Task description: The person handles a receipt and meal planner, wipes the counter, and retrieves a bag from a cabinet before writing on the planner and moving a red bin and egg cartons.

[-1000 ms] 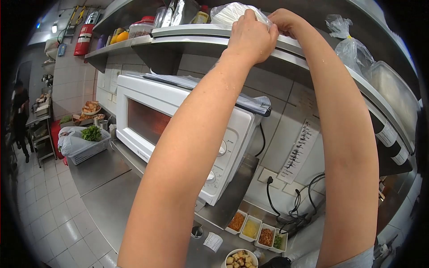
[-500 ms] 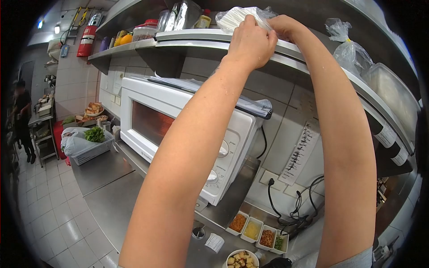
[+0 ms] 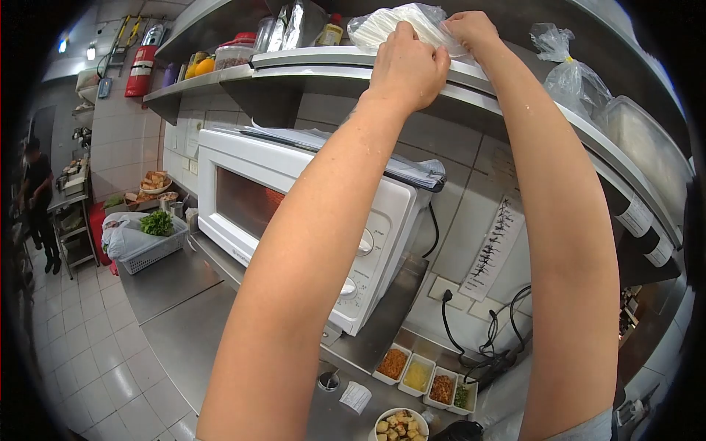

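A clear plastic bag of white, stick-like things (image 3: 391, 26) lies on the upper metal shelf (image 3: 316, 56); I cannot make out their exact kind. Against its front, my left hand (image 3: 409, 67) is closed, with the fingers curled over the plastic. At the bag's right end my right hand (image 3: 472, 33) pinches the loose plastic between thumb and fingers. Both arms reach up past a white microwave (image 3: 390, 220), whose window glows orange. Papers on a clipboard (image 3: 419, 173) lie on top of it.
A tied plastic bag (image 3: 577, 84) and a translucent container (image 3: 640, 136) sit at the shelf's right. Below are small tubs of toppings (image 3: 418, 375), a bowl of cubed food (image 3: 401, 426) and black cables (image 3: 496, 345). A person (image 3: 35, 191) stands far left.
My right hand has shifted slightly up, and its fingers now show at the bag's edge. The bag looks more spread out. The person far left has turned or moved slightly.
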Motion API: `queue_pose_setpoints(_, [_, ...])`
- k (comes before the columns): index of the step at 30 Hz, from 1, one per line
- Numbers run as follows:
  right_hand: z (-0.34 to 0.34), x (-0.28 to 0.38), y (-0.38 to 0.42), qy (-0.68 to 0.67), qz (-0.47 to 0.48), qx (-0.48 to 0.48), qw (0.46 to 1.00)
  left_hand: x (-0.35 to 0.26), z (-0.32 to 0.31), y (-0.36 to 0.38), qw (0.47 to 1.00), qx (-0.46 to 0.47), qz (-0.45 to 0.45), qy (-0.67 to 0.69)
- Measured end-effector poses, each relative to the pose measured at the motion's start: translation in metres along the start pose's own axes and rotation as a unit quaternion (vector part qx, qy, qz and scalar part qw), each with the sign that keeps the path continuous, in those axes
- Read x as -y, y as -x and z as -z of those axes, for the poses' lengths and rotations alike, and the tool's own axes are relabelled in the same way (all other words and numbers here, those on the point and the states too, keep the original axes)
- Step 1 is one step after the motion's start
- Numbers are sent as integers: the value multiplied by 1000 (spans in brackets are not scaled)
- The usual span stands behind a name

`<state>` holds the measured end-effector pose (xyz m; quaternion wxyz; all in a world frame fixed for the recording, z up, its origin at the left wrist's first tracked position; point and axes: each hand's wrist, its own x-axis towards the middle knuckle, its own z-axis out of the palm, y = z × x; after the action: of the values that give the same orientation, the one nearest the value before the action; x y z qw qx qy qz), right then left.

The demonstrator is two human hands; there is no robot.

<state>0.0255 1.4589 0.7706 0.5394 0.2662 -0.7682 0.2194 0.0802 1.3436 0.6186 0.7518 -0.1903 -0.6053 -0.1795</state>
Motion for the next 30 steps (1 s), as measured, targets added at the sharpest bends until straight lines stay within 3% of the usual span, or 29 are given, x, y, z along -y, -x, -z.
queue_pose_setpoints(2, [-4,-7,-5,1,25,-6,1000,0,0,0,1000,2,-1,1])
queue_pose_setpoints(4, [-6,-5,-2,-141,-7,113,984,0,1,0,1000,4,-1,1])
queue_pose_setpoints(7, [0,11,17,-218,-69,165,960,1,0,0,1000,2,1,-6])
queue_pose_setpoints(11, [-3,1,9,-242,-37,137,960,-1,1,0,1000,-7,-2,15])
queue_pose_setpoints(13, [2,3,12,-172,-31,72,982,-2,2,1,999,-2,2,33])
queue_pose_setpoints(20, [7,10,21,-164,-35,83,982,-3,2,1,1000,5,8,22])
queue_pose_setpoints(22, [11,12,22,-187,-53,138,971,-3,2,1,1000,4,9,20])
queue_pose_setpoints(25, [7,11,25,-189,-40,80,978,-4,3,2,1000,5,8,15])
queue_pose_setpoints(30, [11,9,23,-179,-39,86,979,-4,4,2,1000,1,0,20])
